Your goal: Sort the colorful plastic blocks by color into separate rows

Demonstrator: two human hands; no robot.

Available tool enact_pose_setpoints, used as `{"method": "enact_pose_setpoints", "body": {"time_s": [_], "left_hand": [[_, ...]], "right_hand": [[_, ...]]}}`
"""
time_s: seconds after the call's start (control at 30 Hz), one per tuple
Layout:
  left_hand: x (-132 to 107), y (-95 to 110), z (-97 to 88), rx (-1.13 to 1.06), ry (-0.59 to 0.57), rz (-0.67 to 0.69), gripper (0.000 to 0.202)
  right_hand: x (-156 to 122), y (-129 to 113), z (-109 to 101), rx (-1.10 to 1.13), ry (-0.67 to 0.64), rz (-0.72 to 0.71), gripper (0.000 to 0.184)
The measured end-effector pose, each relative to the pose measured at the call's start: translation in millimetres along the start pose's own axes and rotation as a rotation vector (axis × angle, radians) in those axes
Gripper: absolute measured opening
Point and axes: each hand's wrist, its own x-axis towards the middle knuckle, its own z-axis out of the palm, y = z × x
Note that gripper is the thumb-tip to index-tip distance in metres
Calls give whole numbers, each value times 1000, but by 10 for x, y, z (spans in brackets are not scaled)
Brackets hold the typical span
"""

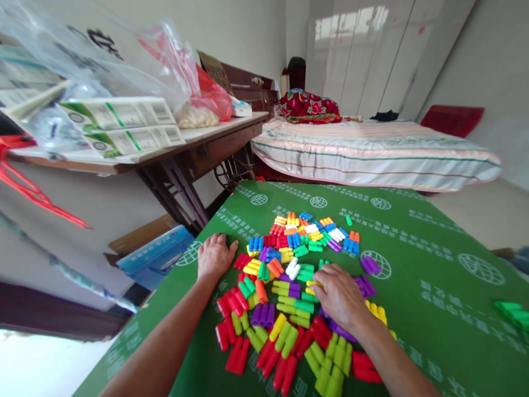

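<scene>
A spread of several coloured plastic building pieces (pixel 289 286) lies on a green printed table cover (pixel 413 264). My left hand (pixel 214 255) rests flat on the cover at the left edge of the pile, fingers stretched out, next to red pieces. My right hand (pixel 339 295) lies over the middle of the pile with its fingers curled, pinching a yellow piece (pixel 313 285). Purple pieces (pixel 366 285) and yellow pieces (pixel 377 312) show just beside that hand.
A wooden side table (pixel 206 146) with plastic bags and boxes stands to the left. A bed (pixel 372 151) fills the room behind. A few green pieces (pixel 514 314) lie at the cover's right edge. A blue box (pixel 157 256) sits on the floor.
</scene>
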Motion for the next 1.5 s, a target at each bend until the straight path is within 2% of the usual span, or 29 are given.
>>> {"method": "enact_pose_setpoints", "body": {"time_s": [0.2,0.33,0.5,0.67,0.83,0.93,1.0,1.1,1.23,1.3,1.4,1.5], "left_hand": [[-1,6,-5,3,-7,3,56],[2,19,-18,0,-13,-3,56],[6,41,-45,1,-21,-12,57],[10,41,-63,21,-35,-6,58],[30,42,-113,41,-59,-11,59],[63,54,-162,45,-77,-20,64],[100,64,-178,45,-86,-18,66],[155,78,-174,53,-96,-16,72],[176,82,-158,129,-101,-21,76],[175,80,-153,165,-103,-26,72],[177,90,-156,176,-116,-46,72],[172,110,-193,188,-151,-56,77]], "right_hand": [[-21,41,40,6,99,14,25],[8,82,72,45,192,0,17],[66,99,102,101,141,-58,27],[67,89,87,96,103,-1,17],[70,190,43,180,262,91,16],[93,318,-65,195,397,201,19],[101,432,-179,169,435,305,22],[47,648,-378,101,410,480,25],[-222,1019,-551,45,397,659,28],[-406,1218,-544,108,438,718,27],[-630,1453,-419,335,539,768,27],[-709,1530,-237,634,650,717,31]]}}
